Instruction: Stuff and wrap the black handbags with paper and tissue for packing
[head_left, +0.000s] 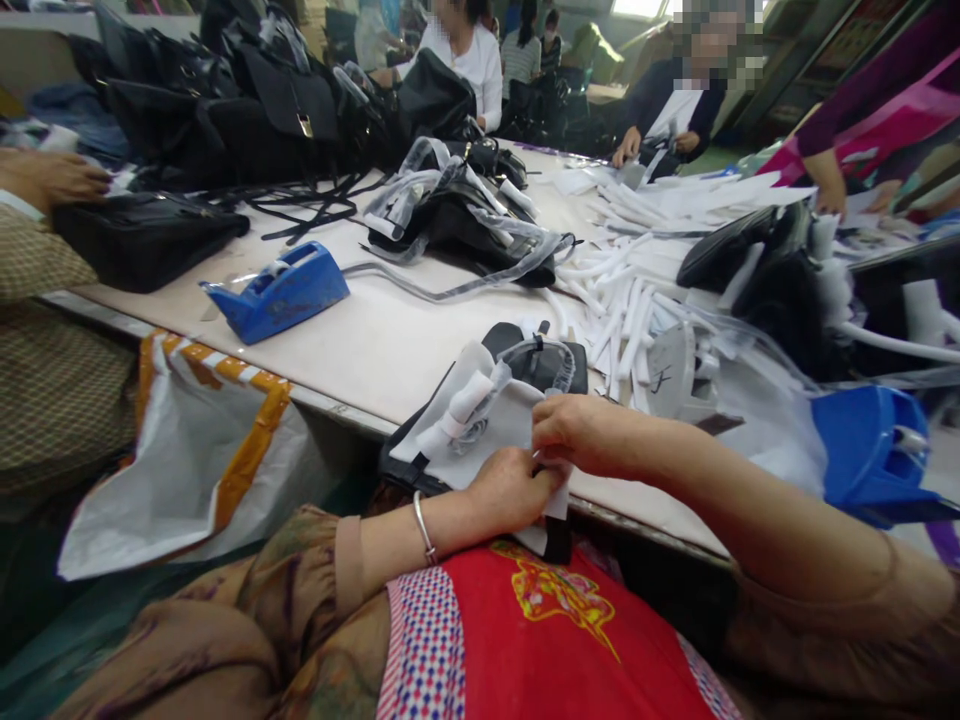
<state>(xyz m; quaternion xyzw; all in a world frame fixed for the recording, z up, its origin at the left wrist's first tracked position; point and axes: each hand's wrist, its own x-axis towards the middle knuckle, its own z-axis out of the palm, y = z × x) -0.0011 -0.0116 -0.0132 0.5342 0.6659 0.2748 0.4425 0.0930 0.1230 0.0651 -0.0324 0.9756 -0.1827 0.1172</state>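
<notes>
A black handbag [405,478] lies at the table's front edge, partly covered by a white sheet [420,415]. On top of it rests a strap bundled in white foam and clear film [459,412]. My left hand [514,490], a bangle at its wrist, is closed on the bag's near right side. My right hand [574,430] meets it from the right with the fingers pinched together. What they pinch is hidden. A film-wrapped handle [562,368] arches just beyond my right hand.
A blue tape dispenser [281,290] stands left, another blue dispenser [874,450] right. White foam strips [622,310] cover the right middle. Black bags [225,120] are piled back left. A white sack [187,470] hangs below the left edge. Several co-workers sit around the table.
</notes>
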